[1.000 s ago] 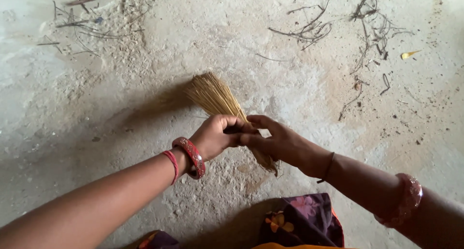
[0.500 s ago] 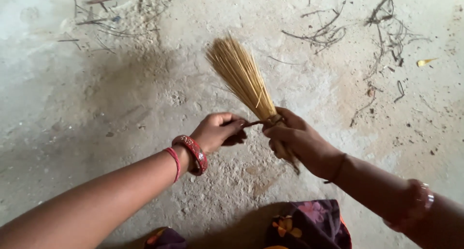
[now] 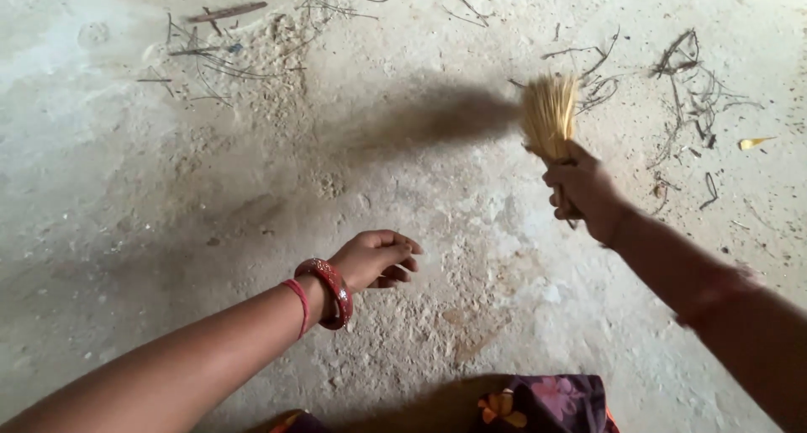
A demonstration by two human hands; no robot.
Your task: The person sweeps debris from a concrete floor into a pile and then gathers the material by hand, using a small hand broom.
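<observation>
Right hand [image 3: 584, 189]: grip clamped around the lower end of a straw hand broom [image 3: 550, 118], bristles pointing up and away, blurred, with a dark shadow cast leftward on the concrete floor [image 3: 210, 189]. Broom sits upper right of centre, well apart from the left hand. Left hand [image 3: 374, 259]: empty, grip apart, fingers loosely curled above the floor; red bangles [image 3: 329, 292] on the wrist. Dry twigs [image 3: 689, 88] lie scattered near the broom; more twigs [image 3: 227, 38] at upper left. Small yellow scrap [image 3: 752, 143] at far right. Patterned cloth [image 3: 546, 403] at the bottom edge.
</observation>
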